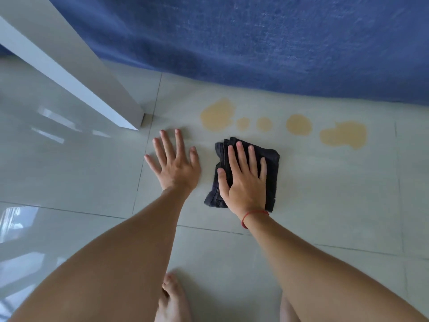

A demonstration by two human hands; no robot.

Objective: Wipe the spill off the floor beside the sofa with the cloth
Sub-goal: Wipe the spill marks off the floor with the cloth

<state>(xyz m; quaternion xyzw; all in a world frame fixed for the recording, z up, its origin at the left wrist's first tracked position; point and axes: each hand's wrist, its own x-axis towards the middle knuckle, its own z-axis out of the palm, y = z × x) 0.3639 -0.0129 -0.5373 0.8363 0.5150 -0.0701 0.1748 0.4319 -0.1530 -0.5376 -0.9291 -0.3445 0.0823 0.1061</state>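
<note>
A yellowish spill (217, 115) lies on the pale tiled floor as several patches in a row, from the large left patch to a wide right patch (343, 135), just in front of the blue sofa (255, 43). A folded dark cloth (271, 163) lies flat on the floor a little nearer than the spill, apart from it. My right hand (243, 182) presses flat on the cloth with fingers spread. My left hand (175, 162) rests flat on the bare floor to the left of the cloth, fingers apart, holding nothing.
A white furniture leg (76, 73) slants down to the floor at the left, ending near my left hand. The sofa's blue fabric edge runs across the top. My bare foot (173, 298) stands at the bottom centre. Glossy tiles (325, 205) stretch to the right.
</note>
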